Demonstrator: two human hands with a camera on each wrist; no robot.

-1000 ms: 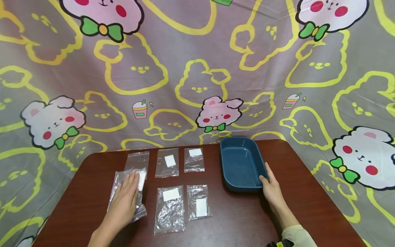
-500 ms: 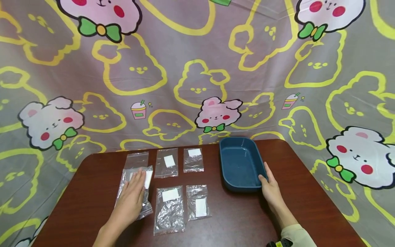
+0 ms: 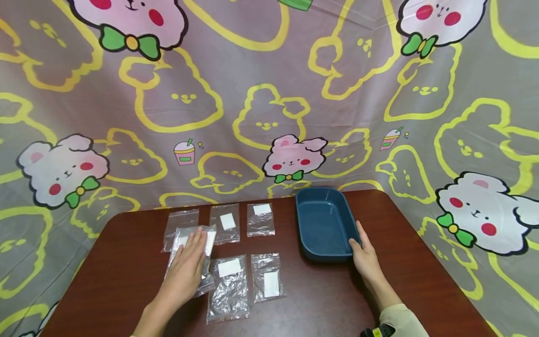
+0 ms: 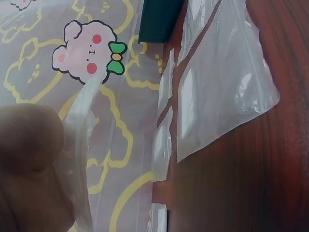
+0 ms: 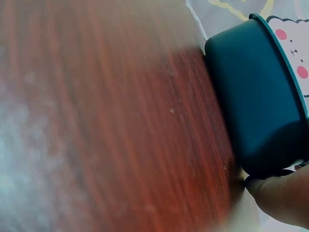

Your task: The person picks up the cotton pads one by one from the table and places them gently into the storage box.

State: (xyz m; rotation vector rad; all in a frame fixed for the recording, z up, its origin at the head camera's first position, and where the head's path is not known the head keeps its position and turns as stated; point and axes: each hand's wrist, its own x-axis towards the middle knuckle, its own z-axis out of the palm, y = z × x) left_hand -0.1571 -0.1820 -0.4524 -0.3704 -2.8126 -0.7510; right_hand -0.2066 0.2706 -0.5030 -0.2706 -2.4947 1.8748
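My left hand [image 3: 185,269] holds a clear zip bag with white labels [image 3: 211,241], its fingers lying long over the bag's upper face. That bag overlaps other bags below it in the head view; in the left wrist view its edge [image 4: 79,116] stands up beside the hand, well away from the tabletop. The underside of this grip is hidden. At the right, my right hand [image 3: 367,260] grips the near right corner of an empty dark blue plastic tray [image 3: 326,227], thumb at the rim. The right wrist view shows the tray's outer wall [image 5: 260,92] with part of the hand beneath its corner.
Several clear bags lie flat on the brown wooden table [image 3: 122,276]: a back-left bag [image 3: 181,219], a back-middle bag [image 3: 218,229], a back-right bag [image 3: 260,224], and two front bags [image 3: 229,295] [image 3: 268,281]. A patterned cloth [image 3: 252,70] hangs behind the table.
My left hand has moved right with its zip bag, which now overlaps the front bag and a back bag. The right hand keeps its grip on the tray.
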